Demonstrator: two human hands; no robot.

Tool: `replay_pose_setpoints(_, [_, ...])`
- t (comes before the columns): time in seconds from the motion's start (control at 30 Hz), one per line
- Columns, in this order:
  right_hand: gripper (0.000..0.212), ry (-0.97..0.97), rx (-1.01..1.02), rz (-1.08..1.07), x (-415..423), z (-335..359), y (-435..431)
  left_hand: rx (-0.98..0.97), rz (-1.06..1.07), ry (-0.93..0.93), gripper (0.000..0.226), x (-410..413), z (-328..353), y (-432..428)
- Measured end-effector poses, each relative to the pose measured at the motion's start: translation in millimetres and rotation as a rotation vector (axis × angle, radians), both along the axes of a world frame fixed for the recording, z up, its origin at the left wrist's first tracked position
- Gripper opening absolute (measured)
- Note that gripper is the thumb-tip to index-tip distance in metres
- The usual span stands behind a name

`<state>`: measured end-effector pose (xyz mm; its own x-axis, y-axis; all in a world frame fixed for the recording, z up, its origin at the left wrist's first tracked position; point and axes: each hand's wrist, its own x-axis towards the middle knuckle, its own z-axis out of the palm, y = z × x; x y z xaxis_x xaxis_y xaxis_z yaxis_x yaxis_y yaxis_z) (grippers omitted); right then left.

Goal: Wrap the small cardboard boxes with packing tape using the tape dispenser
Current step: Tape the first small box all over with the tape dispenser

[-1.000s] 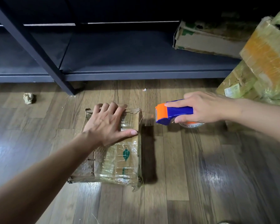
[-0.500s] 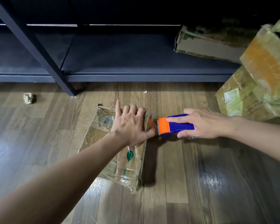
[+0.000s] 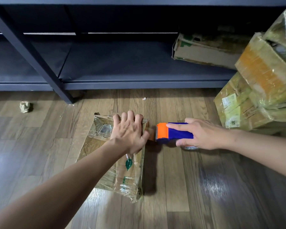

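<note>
A flat cardboard box [image 3: 120, 172], shiny with clear tape and printed with a green leaf, lies on the wooden floor. My left hand [image 3: 129, 133] rests spread on its far right corner, fingers reaching over the far edge and thumb at the right side. My right hand [image 3: 200, 134] grips the blue and orange tape dispenser [image 3: 173, 133], its index finger stretched along the top. The dispenser's orange toothed end sits just right of the box, close to my left thumb. A short brown strip shows between the dispenser and the thumb.
A dark metal shelf [image 3: 139, 83] runs along the back, with a worn box [image 3: 206, 52] on its lowest level. Taped boxes [image 3: 261, 90] are stacked at the right. A crumpled paper ball [image 3: 25, 106] lies on the floor at the left.
The box turned slightly and my left hand shifted from its middle to its far right corner. My right hand brought the dispenser down and left, up to the box's right edge.
</note>
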<state>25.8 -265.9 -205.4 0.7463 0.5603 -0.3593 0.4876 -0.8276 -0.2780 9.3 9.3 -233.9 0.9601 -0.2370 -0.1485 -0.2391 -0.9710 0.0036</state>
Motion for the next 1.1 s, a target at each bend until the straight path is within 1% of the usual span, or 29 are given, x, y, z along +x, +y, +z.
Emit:
replay_pose_setpoints(0.07, [0.069,0.002,0.045,-0.031,-0.5,5.6,0.4,-0.074,0.041,-0.014,0.074,1.9,4.9,2.6])
replay_pose_setpoints(0.1, [0.068,0.010,0.078,-0.049,-0.8,10.3,1.4,-0.144,0.067,-0.020,0.071,3.4,9.3,3.5])
replay_pose_setpoints(0.2, [0.069,-0.008,0.169,-0.077,1.8,31.2,7.5,-0.427,0.132,0.016,0.065,10.4,25.7,7.5])
replay_pose_setpoints(0.27, [0.069,-0.045,0.209,-0.072,7.8,47.9,11.3,-0.675,0.171,0.101,0.057,16.1,34.0,13.9])
replay_pose_setpoints(0.33, [0.065,-0.090,0.207,-0.046,14.6,64.4,16.3,-1.024,0.253,0.199,0.045,19.8,33.7,22.6])
replay_pose_setpoints(0.4, [0.064,-0.124,0.166,-0.007,18.8,78.2,26.1,-1.340,0.293,0.263,0.050,20.4,23.6,32.4])
replay_pose_setpoints(0.43, [0.065,-0.142,0.130,0.018,19.6,83.3,32.8,-1.429,0.305,0.293,0.054,18.6,17.5,37.4])
replay_pose_setpoints(0.47, [0.067,-0.154,0.094,0.042,20.0,86.2,39.9,-1.481,0.309,0.315,0.054,15.4,12.1,41.7])
replay_pose_setpoints(0.6, [0.068,-0.150,0.047,0.109,19.9,91.7,65.8,-1.537,0.361,0.339,0.054,-0.6,-6.7,63.3])
replay_pose_setpoints(0.67, [0.067,-0.156,0.035,0.147,21.5,94.1,77.5,-1.532,0.389,0.344,0.054,-6.8,-15.2,74.5])
replay_pose_setpoints(0.7, [0.067,-0.162,0.028,0.160,22.2,95.9,82.9,-1.498,0.392,0.335,0.055,-9.1,-18.8,79.7])
replay_pose_setpoints(0.77, [0.067,-0.179,0.009,0.180,24.4,98.1,90.6,-1.348,0.312,0.290,0.062,-14.6,-14.1,87.1])
replay_pose_setpoints(0.83, [0.067,-0.189,-0.007,0.194,24.8,99.5,93.4,-1.103,0.181,0.146,0.071,-17.5,0.7,92.0])
replay_pose_setpoints(0.9, [0.067,-0.201,-0.026,0.205,23.9,100.5,92.8,-0.750,-0.009,-0.080,0.074,-19.5,17.8,91.9])
replay_pose_setpoints(0.93, [0.067,-0.210,-0.036,0.209,23.0,100.9,91.7,-0.589,-0.076,-0.120,0.076,-22.1,26.5,85.5])
replay_pose_setpoints(1.0, [0.067,-0.223,-0.050,0.212,21.5,101.4,89.5,-0.357,-0.092,-0.022,0.087,-31.2,42.8,63.0])
replay_pose_setpoints(1.07, [0.067,-0.219,-0.055,0.208,20.6,101.5,88.7,-0.203,-0.011,0.075,0.097,-39.7,46.0,38.9])
replay_pose_setpoints(1.1, [0.068,-0.217,-0.059,0.208,20.3,101.5,89.2,-0.159,0.035,0.087,0.108,-42.2,44.4,31.0])
